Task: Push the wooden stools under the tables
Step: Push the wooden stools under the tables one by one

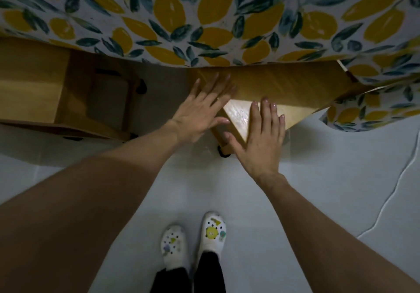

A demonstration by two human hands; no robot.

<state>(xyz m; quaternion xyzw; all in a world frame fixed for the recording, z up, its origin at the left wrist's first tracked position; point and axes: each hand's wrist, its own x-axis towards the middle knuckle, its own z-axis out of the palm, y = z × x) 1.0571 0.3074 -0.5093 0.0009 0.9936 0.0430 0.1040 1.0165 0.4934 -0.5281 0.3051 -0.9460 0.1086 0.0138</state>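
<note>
Wooden stool [284,93] lies under flat fingers [266,108] of both hands.

No readable text or labels, as far as visible.

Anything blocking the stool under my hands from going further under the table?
Nothing visible does. Both the left hand and right hand lie flat on the stool, already partly beneath the tablecloth. The second stool stands apart to its left.

Dim room, pale tiled floor [295,224], lemon-print tablecloth [204,15].
</note>
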